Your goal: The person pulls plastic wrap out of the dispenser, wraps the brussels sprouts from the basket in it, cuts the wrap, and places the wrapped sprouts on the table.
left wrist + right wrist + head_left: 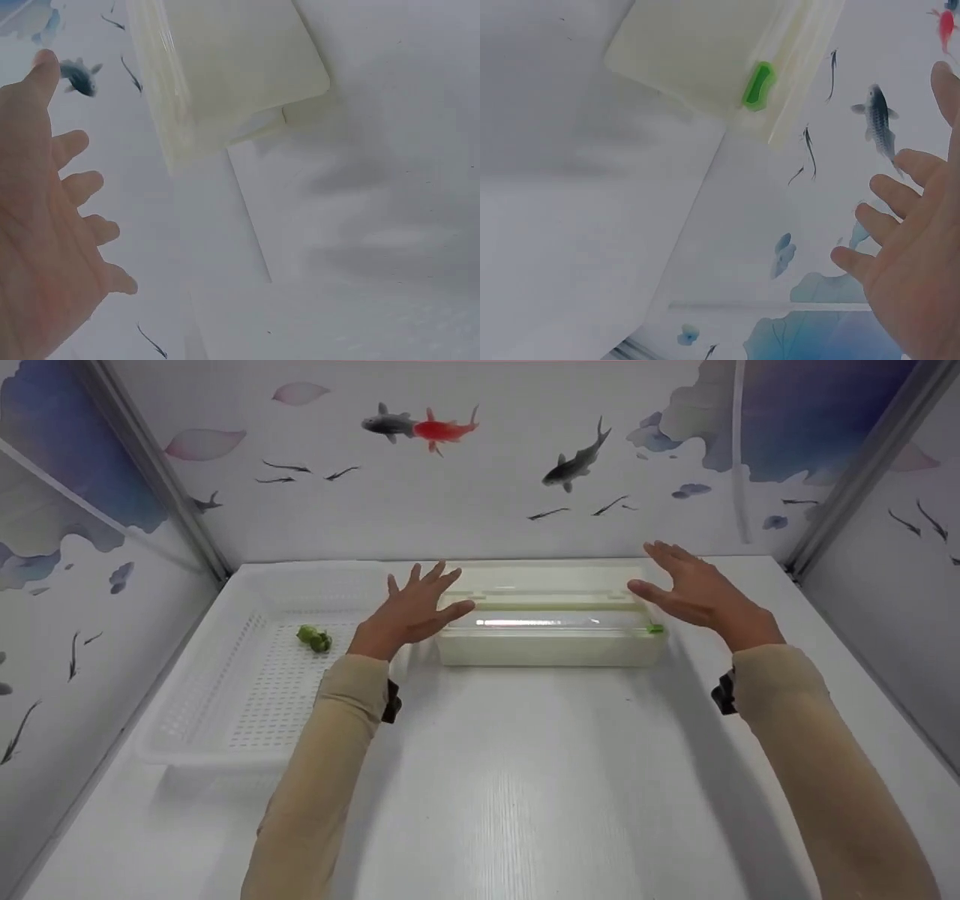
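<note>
A long cream plastic box (551, 651), which looks like a cling film dispenser, lies near the back of the table with its lid (555, 577) raised behind it. A small green slider (655, 628) sits at its right end, and shows bright green in the right wrist view. My left hand (415, 611) is spread over the box's left end, fingers apart, holding nothing. Past the right end, my right hand (701, 592) is raised with straight fingers and an empty palm. In the left wrist view, the box end (240, 67) stands beyond the fingertips.
A white perforated basket (199, 690) stands on the left of the white table (525, 795). Two small green vegetables (313, 638) lie in it, close to my left wrist. Panels printed with fish (574, 465) enclose the table at the back and both sides.
</note>
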{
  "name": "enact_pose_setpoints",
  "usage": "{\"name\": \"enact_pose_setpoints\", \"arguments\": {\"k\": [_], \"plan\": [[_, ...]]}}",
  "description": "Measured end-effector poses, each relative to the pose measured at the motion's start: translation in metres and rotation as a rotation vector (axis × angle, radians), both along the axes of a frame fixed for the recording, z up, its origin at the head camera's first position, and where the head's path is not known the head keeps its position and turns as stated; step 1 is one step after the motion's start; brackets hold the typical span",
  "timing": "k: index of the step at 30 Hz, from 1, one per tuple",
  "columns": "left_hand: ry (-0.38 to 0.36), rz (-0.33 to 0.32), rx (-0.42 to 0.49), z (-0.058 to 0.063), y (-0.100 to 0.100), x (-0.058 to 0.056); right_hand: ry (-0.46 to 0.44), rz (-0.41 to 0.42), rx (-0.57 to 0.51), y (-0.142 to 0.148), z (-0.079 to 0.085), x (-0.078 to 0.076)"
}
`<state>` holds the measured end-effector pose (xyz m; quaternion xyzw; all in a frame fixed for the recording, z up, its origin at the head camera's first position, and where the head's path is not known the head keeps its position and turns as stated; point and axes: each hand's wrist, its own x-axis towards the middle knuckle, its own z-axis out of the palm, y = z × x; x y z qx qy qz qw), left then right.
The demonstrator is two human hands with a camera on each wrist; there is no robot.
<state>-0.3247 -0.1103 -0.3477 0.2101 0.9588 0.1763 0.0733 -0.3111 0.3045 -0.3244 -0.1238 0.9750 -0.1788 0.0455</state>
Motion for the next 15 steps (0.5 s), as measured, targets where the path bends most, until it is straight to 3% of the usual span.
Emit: {"name": "enact_pose_setpoints", "arguments": {"k": [6, 15], "plan": [[-0.050, 0.005, 0.135, -0.002, -0.005, 0.002, 0.005, 0.006, -0.099, -0.007, -0.002, 0.005], [-0.054, -0.020, 0.279, -0.006, -0.004, -0.001, 0.030, -0.002, -0.189, -0.007, -0.013, 0.007]]}}
